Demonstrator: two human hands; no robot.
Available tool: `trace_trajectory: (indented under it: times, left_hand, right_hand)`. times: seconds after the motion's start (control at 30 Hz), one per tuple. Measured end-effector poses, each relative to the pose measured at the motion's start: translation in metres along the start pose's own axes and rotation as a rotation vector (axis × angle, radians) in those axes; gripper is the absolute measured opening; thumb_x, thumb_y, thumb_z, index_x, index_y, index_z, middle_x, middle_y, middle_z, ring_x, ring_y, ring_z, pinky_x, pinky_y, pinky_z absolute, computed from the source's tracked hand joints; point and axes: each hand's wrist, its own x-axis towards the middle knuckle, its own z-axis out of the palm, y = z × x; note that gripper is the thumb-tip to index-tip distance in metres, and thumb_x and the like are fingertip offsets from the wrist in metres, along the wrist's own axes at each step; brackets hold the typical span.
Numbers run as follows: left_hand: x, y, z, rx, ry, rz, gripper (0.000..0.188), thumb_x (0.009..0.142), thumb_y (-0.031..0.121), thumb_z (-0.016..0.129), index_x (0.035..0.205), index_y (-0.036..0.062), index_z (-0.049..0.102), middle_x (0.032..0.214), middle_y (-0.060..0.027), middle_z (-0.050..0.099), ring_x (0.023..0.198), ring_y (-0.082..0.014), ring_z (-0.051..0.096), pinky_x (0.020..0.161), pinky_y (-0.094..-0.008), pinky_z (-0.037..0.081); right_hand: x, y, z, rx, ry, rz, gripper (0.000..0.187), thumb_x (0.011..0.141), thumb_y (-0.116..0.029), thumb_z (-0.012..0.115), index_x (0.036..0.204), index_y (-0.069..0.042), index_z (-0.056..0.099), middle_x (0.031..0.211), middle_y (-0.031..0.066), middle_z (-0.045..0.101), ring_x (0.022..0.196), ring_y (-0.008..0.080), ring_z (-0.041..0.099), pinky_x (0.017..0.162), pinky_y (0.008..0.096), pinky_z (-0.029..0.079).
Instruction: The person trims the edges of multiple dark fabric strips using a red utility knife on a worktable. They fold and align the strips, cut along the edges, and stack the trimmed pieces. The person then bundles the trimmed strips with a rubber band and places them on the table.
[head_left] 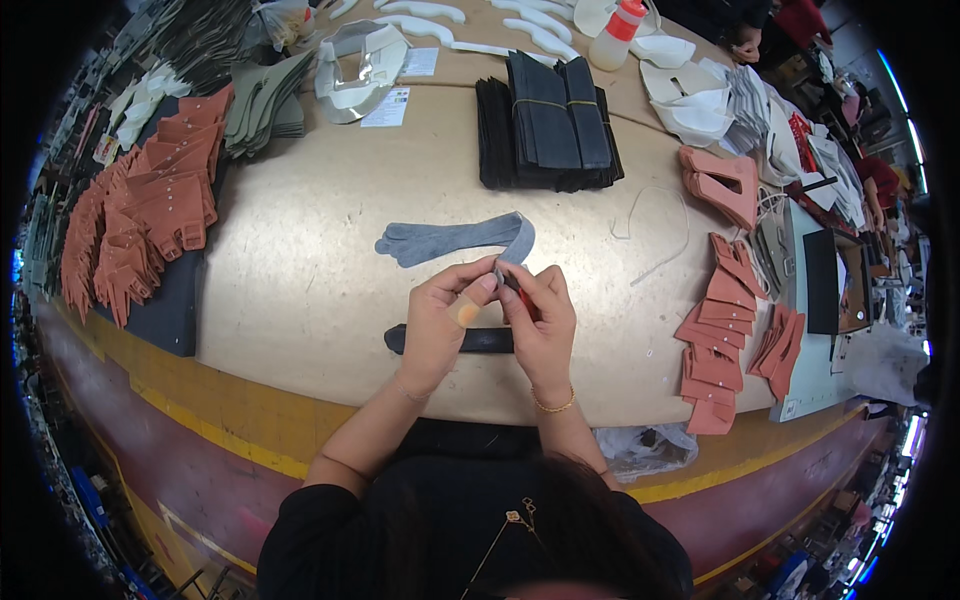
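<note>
I see both hands meeting over the middle of the desk [300,290]: the left hand [440,325] has its fingers [478,288] pinched together on the near end of a grey strip [450,240], which curves back and lies leftward across the desk, and the right hand [543,325] closes its fingers on that same end, with something small and red, too small to identify, between them. I judge the grey strip light, soft and limp, prone to fold or droop, so hold it by the edge near the end. A black strip [480,340] lies just beneath the hands.
</note>
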Motion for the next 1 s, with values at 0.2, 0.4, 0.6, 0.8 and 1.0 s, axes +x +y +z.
trace_trajectory:
  times: [0.2,0.4,0.6,0.8,1.0]
  left_hand:
    - [0.005,0.008,-0.009,-0.099,-0.021,-0.072,0.023,0.094,0.011,0.058,0.109,-0.0068,0.060,0.096,-0.0147,0.067,0.087,-0.0197,0.067,0.078,-0.0294,0.054]
    - [-0.017,0.031,-0.055,0.196,0.031,-0.165,0.022,0.093,0.011,0.058,0.108,-0.0051,0.060,0.081,-0.0136,0.068,0.068,-0.0186,0.067,0.061,-0.0266,0.054]
    - [-0.053,0.032,-0.094,0.333,0.146,-0.330,0.021,0.094,0.011,0.056,0.107,-0.0046,0.061,0.079,-0.0125,0.068,0.065,-0.0165,0.066,0.058,-0.0260,0.053]
    - [-0.061,0.029,-0.107,0.478,0.169,-0.354,0.021,0.092,0.012,0.059,0.107,-0.0036,0.060,0.072,-0.0075,0.063,0.061,-0.0135,0.062,0.055,-0.0233,0.049]
    - [-0.019,0.028,-0.109,1.110,0.125,0.081,0.026,0.083,0.009,0.068,0.106,0.0008,0.060,0.078,-0.0066,0.057,0.075,-0.0166,0.059,0.066,-0.0266,0.046]
  right_hand:
    - [-0.001,0.008,-0.025,0.841,-0.156,0.562,0.036,0.089,0.001,0.058,0.123,-0.009,0.059,0.082,-0.0002,0.052,0.058,0.0075,0.047,0.047,0.0205,0.037]
    - [-0.002,0.026,-0.110,1.043,0.117,0.313,0.036,0.092,-0.001,0.053,0.126,-0.013,0.056,0.089,0.0011,0.060,0.058,0.0093,0.047,0.047,0.0219,0.041]
    - [-0.026,0.036,-0.185,0.909,0.296,0.255,0.034,0.095,-0.001,0.049,0.128,-0.011,0.051,0.094,0.0007,0.058,0.062,0.0093,0.044,0.049,0.0206,0.040]
    - [-0.036,0.042,-0.188,0.865,0.323,0.240,0.031,0.096,-0.002,0.047,0.127,-0.008,0.050,0.093,0.0026,0.057,0.062,0.0096,0.044,0.048,0.0203,0.039]
    - [-0.018,0.033,-0.162,0.590,0.322,0.250,0.030,0.095,-0.001,0.050,0.125,-0.004,0.050,0.080,0.0041,0.054,0.061,0.0097,0.046,0.048,0.0202,0.038]
